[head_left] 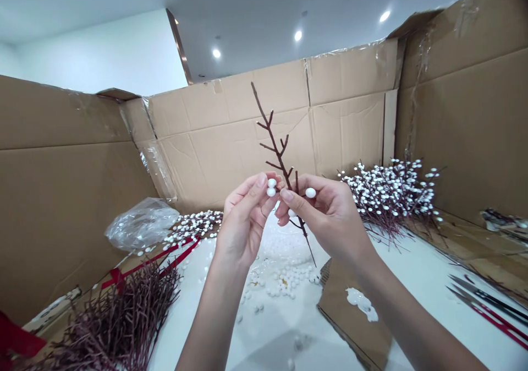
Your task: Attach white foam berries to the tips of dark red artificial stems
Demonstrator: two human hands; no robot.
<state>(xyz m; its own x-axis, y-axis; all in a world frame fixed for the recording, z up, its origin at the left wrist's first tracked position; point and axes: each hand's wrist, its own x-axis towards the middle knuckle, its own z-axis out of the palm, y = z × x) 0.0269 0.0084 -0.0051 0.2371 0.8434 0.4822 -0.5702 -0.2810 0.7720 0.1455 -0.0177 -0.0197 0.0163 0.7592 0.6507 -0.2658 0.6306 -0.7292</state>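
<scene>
A brown artificial twig [275, 145] with short side stubs stands tilted in front of me, its lower part pinched by my right hand [330, 211]. My left hand [247, 211] has its thumb and fingertips closed at two white berries [271, 187], on the left side of the twig. Another white berry [311, 193] sits to the right of the stem, by my right fingers. One more berry is partly hidden under the right thumb. The upper half of the twig is bare of berries.
Loose white berries [284, 285] lie on the white table. Bare twigs [124, 316] pile at left, near a clear plastic bag [142, 222]. Berry-covered twigs [391, 192] stand at right. Cardboard with white glue [361, 302] lies before my right forearm; tweezers [487, 310] lie far right. Cardboard walls [256, 140] surround the table.
</scene>
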